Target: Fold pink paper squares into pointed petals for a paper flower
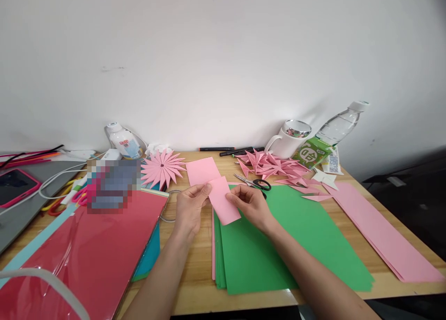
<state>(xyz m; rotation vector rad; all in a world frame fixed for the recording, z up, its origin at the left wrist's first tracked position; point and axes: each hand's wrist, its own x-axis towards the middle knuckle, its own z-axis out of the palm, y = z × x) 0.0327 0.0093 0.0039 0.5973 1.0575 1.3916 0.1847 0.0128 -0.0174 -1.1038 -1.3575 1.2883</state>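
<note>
Between my hands is a small pink paper rectangle, held up over the left edge of a stack of green paper. My left hand pinches its upper left side between thumb and fingers. At its right edge, my right hand grips the paper with thumb and curled fingers. Another pink paper piece lies flat on the table just behind. Scissors with black handles rest beyond my right hand. To the left is a pink folded paper star with many points.
A heap of folded pink pieces lies by a white mug and a tilted water bottle. Long pink strips are at the right. Red paper in a clear sleeve, cables and a phone occupy the left.
</note>
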